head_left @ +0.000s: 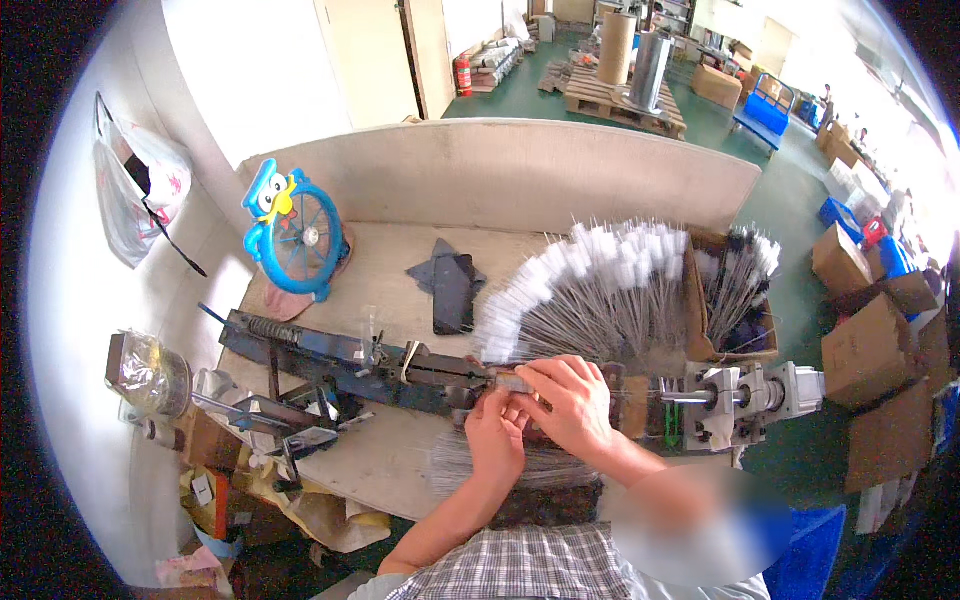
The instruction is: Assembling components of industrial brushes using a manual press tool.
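Both my hands meet over the middle of a long dark metal bench machine [330, 355]. My left hand [495, 435] has its fingertips drawn together at the end of the machine's bar. From the right, my right hand [570, 400] reaches in, thumb and fingers pinched around the same spot. A small pale piece [512, 382] shows at the fingertips; its kind cannot be made out. Just beyond my hands, many wire brushes with white bristles [600, 275] lie fanned out, their thin metal stems pointing toward me. Loose thin wires [560, 467] lie below my hands, near my lap.
A cardboard box [690, 300] holds dark-bristled brushes [740, 280]. The machine's metal shaft unit [740, 400] stands at right, a motor [150, 375] at left. A phone [453, 300] and a blue cartoon-bird fan [300, 235] sit behind. A raised board [500, 165] edges the table.
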Motion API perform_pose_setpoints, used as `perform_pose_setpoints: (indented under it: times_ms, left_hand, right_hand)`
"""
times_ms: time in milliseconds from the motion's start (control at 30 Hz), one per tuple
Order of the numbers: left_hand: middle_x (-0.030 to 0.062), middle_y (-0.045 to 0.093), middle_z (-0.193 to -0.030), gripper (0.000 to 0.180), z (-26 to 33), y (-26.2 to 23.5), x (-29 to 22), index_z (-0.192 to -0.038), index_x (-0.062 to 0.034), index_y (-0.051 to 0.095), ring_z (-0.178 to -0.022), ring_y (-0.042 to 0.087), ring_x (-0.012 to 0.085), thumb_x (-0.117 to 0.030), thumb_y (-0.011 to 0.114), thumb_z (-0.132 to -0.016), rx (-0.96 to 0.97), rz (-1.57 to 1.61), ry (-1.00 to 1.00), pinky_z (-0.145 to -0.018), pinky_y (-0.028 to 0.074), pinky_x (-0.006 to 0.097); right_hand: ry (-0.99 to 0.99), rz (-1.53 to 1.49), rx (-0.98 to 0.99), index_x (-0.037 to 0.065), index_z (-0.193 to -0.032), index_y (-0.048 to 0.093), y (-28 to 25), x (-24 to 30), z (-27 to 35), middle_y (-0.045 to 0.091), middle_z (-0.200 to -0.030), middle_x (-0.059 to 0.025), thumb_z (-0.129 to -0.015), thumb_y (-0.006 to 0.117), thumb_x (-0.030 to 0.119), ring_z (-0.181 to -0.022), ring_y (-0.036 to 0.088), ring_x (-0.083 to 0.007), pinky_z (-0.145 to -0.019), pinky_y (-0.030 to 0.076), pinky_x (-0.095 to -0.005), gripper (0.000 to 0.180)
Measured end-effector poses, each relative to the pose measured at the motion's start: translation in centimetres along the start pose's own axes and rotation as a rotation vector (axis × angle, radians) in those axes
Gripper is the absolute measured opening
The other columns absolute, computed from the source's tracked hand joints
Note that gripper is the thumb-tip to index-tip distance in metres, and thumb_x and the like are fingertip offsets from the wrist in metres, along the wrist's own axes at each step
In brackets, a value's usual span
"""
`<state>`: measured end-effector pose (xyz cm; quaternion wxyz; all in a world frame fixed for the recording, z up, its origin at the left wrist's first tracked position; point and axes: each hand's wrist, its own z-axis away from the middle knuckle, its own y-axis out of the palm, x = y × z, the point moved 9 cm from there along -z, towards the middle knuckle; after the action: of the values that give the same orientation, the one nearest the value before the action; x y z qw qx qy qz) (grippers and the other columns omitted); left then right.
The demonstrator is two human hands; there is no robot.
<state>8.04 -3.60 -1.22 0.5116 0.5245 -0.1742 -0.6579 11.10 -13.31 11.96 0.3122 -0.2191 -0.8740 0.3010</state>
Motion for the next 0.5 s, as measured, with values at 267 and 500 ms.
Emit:
perform_pose_setpoints:
  times_ms: [267, 500]
  left_hand:
    - [0.0040, 0.060, -0.092, 0.006, -0.3, 0.3, -0.1, -0.091, -0.0048, 0.054, -0.083, 0.059, 0.0121, -0.008, 0.054, -0.086, 0.057, -0.101, 0.056, -0.075, 0.046, 0.027]
    - [0.0044, 0.061, -0.090, 0.005, -0.5, -0.4, 0.1, -0.090, -0.0047, 0.054, -0.080, 0.059, 0.0134, -0.009, 0.052, -0.087, 0.043, -0.056, 0.052, -0.073, 0.046, 0.027]
  right_hand:
    - [-0.033, -0.019, 0.051, 0.015, -0.089, 0.070, 0.0, -0.3, 0.2, 0.063, -0.093, -0.0012, -0.064, 0.071, 0.019, -0.086, 0.057, -0.0210, -0.075, 0.044, -0.0344, 0.025]
    - [-0.027, -0.043, 0.074, 0.014, -0.089, 0.070, 0.1, -0.5, 0.4, 0.063, -0.093, -0.0010, -0.065, 0.071, 0.019, -0.087, 0.058, -0.0211, -0.075, 0.044, -0.0343, 0.025]
